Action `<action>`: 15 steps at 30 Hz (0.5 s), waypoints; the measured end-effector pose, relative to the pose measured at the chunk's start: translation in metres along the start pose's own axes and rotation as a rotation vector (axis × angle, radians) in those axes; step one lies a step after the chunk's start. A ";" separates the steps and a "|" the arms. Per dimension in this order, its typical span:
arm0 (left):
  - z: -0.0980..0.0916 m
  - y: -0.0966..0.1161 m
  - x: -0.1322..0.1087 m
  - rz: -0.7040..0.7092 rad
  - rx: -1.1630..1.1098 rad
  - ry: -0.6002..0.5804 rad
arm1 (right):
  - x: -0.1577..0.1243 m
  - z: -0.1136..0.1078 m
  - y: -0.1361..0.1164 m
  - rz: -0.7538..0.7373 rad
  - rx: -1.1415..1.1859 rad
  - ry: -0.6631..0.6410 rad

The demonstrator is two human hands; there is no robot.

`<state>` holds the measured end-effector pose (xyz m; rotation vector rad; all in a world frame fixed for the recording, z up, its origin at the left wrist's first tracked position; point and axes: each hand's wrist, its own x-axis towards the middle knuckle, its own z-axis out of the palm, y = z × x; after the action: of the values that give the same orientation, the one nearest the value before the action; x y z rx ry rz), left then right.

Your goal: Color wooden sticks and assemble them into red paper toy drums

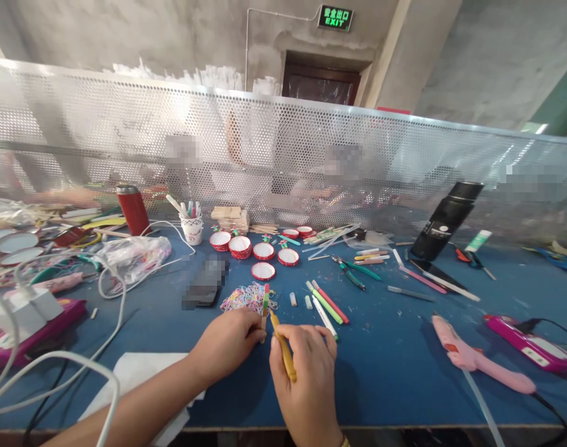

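Near the table's front middle, my left hand pinches a small wooden craft stick that stands up from the fingers, its upper part coloured red and green. My right hand is closed round a yellow marker pen, its tip close to the stick; whether they touch I cannot tell. Just behind the left hand lies a heap of colourful rubber bands. To the right of the stick are a loose orange-ended pen cap, a pale cap, and green, red and white markers.
Several red-rimmed round lids lie behind the rubber bands. A dark phone and a paper cup of pens stand left of them. Green-handled pliers, a pink glue gun and a black bottle are rightward. White cables loop at left.
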<state>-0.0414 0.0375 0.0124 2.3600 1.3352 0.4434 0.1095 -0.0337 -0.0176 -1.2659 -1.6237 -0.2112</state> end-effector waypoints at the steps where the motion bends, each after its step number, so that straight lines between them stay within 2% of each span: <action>1: 0.000 -0.001 0.000 0.006 -0.001 0.003 | 0.001 -0.001 0.000 -0.011 0.007 0.003; 15: -0.001 0.001 -0.001 -0.009 -0.009 0.005 | 0.000 -0.001 0.001 -0.025 0.039 -0.004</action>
<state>-0.0414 0.0366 0.0133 2.3464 1.3423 0.4522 0.1111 -0.0339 -0.0173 -1.2176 -1.6404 -0.1914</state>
